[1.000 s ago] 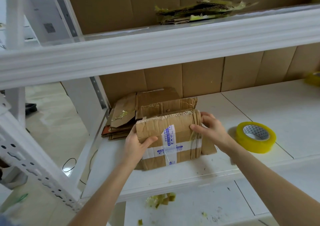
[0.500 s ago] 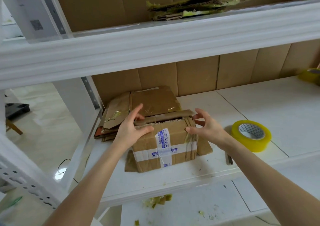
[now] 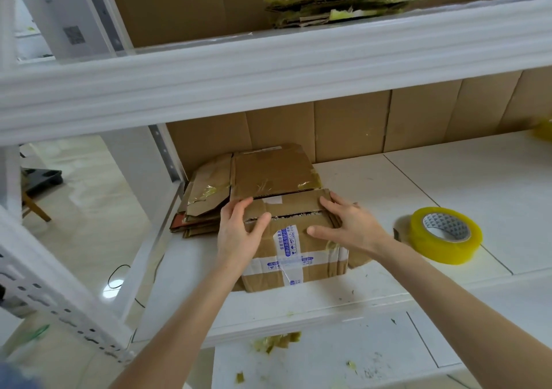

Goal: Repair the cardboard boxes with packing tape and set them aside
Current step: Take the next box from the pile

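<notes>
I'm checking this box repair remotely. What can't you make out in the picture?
Head view.
The box, left corner: under the left hand.
Right side: behind the right hand.
The blue label: print too small.
The yellow thing far right: cut by the frame edge.
The tape roll: loose end not discernible.

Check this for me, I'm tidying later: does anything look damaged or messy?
The cardboard box has a ragged, torn top edge. Yellowish tape scraps litter the lower shelf, and shredded cardboard lies on the top shelf.
</notes>
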